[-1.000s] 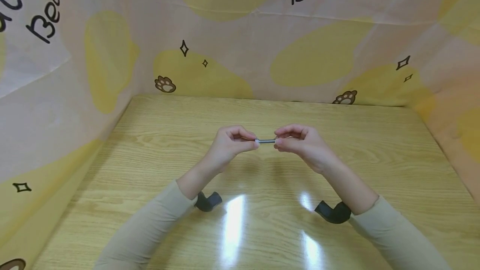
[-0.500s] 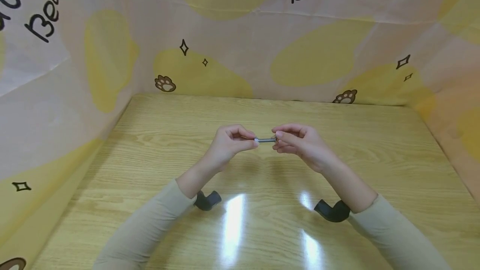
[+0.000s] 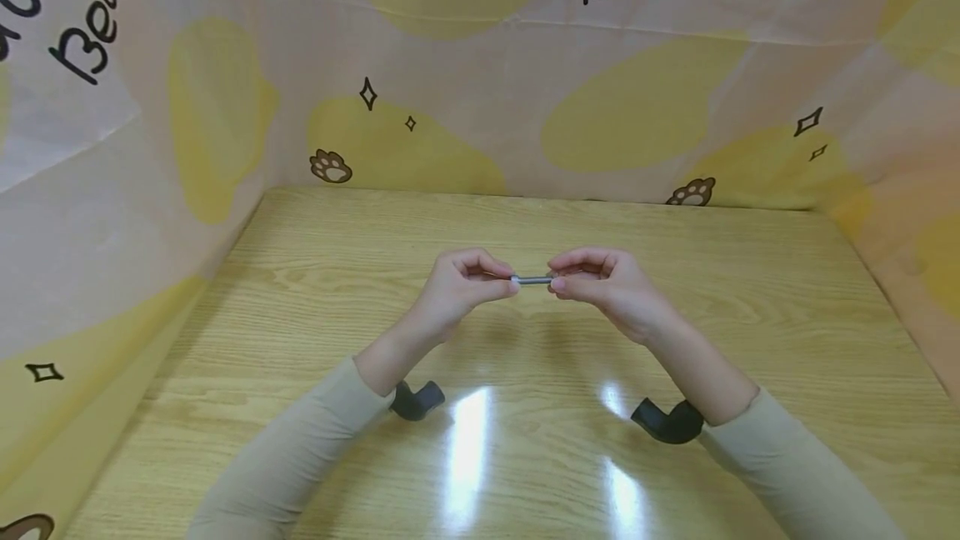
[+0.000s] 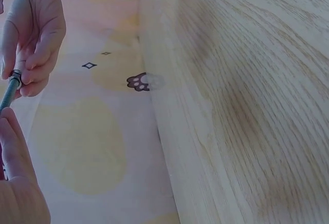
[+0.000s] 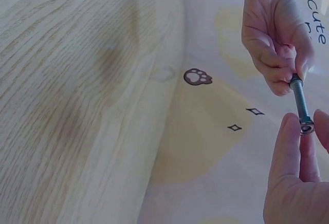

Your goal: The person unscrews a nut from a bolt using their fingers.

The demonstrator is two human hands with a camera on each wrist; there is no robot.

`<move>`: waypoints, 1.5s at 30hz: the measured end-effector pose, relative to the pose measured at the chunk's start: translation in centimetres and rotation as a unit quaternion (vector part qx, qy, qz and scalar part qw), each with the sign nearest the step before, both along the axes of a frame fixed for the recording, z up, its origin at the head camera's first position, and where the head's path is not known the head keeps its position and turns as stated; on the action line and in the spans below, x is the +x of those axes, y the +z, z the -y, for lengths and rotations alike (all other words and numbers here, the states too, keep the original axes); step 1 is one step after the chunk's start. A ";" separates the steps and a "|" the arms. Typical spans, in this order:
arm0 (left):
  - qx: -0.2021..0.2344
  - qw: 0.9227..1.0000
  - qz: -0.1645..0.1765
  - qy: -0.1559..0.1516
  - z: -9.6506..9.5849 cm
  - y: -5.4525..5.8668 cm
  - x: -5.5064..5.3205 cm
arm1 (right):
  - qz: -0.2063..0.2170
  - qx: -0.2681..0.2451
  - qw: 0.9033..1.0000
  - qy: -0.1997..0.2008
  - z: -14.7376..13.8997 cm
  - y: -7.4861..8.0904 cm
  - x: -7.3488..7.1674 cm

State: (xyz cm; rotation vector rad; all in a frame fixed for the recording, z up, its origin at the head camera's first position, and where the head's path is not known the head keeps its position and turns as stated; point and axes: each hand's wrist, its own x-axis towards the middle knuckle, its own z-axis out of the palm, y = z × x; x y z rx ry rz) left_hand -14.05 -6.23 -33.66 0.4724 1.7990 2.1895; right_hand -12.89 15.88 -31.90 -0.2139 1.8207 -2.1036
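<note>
A metal bolt (image 3: 534,280) is held level above the wooden table, between the two hands. My left hand (image 3: 457,294) pinches it at the head end (image 5: 295,81), between thumb and fingers, hiding most of the head. At the bolt's other end sits a hex nut (image 5: 307,127), seen from its open face in the right wrist view. My right hand (image 3: 611,294) has its thumb and fingertips about this nut (image 4: 16,77). Bare thread shows between the hands.
The wood-grain table (image 3: 337,440) carries bright reflections near its front. Printed cloth (image 3: 450,65) rises behind and at both sides. A black curved piece sits at each wrist, one on the left (image 3: 417,401) and one on the right (image 3: 667,422).
The right thumb moved up off the nut's near side half a second ago, exposing it, and is now back down over it. The left hand and the bolt stay nearly still.
</note>
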 end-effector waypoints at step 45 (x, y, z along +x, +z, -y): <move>-0.005 1.000 -0.002 0.009 -0.1 0.5 0.3 | 0.003 0.062 0.998 0.003 0.0 0.4 0.0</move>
